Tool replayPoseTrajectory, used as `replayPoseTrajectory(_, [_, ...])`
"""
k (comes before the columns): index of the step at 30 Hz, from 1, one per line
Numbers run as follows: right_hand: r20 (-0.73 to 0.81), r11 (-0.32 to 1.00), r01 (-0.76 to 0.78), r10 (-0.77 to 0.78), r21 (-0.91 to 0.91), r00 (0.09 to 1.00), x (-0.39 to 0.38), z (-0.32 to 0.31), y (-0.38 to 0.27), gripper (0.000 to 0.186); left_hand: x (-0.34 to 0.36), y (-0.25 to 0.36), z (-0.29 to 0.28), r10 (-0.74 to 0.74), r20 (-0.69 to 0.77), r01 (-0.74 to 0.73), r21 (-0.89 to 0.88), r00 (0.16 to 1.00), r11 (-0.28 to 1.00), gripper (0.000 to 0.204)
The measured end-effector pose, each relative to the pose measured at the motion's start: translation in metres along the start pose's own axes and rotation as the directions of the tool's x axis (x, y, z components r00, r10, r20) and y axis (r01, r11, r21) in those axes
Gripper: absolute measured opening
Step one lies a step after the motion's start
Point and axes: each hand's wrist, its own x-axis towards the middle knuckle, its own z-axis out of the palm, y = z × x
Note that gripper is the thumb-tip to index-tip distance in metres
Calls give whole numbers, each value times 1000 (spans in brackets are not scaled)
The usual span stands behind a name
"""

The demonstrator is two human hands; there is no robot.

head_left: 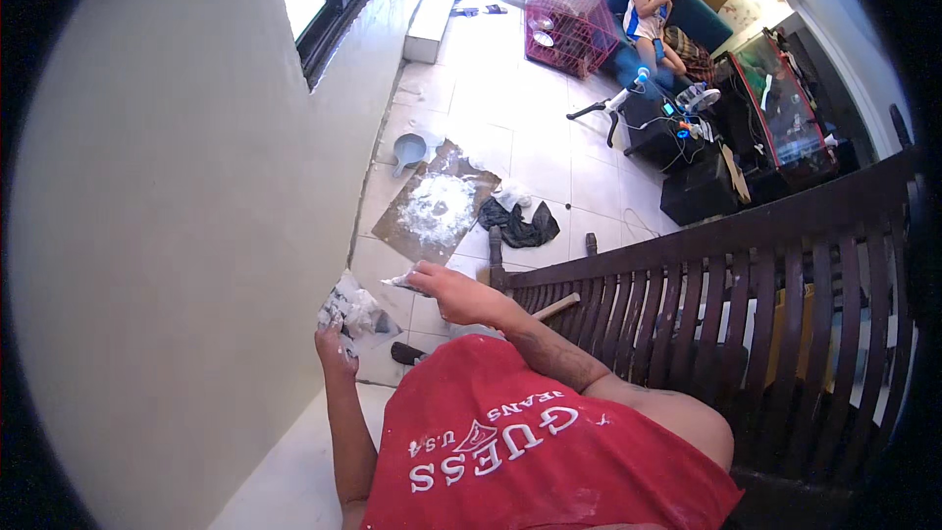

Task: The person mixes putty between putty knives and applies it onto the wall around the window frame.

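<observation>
My left hand, its fingers smeared white, is closed on the edge of a flat board that carries a lump of white putty. The board is beside the pale wall. To its right, my right hand is closed around a putty knife whose blade is coated white. The blade points left toward the board and appears apart from it; its handle is hidden in my fingers.
On the tiled floor lie a brown sheet covered with white powder, a grey dipper and a black plastic bag. A dark slatted wooden bench stands close on my right. Farther off, a person sits by a pink wire cage.
</observation>
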Motion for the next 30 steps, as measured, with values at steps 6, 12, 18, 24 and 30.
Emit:
replayPoseTrajectory(6, [-71,996,68,-64,64,995,-8,16,-19,43,0,10,-8,4,7,-5,65,1000,998,29])
replayPoseTrajectory(12, [-88,998,24,-20,52,996,-10,21,-16,42,-14,15,-4,23,81,-27,40,996,999,27])
replayPoseTrajectory(18, [-127,998,-37,42,42,991,-12,6,-11,42,-12,17,2,24,135,-40,117,991,992,27])
replayPoseTrajectory(24, [-82,999,-35,35,4,996,-4,2,5,55,-14,30,16,61,154,-126,457,986,881,25])
replayPoseTrajectory(30, [-89,991,25,-37,-134,995,27,-27,23,55,31,20,29,-62,337,-22,239,939,971,24])
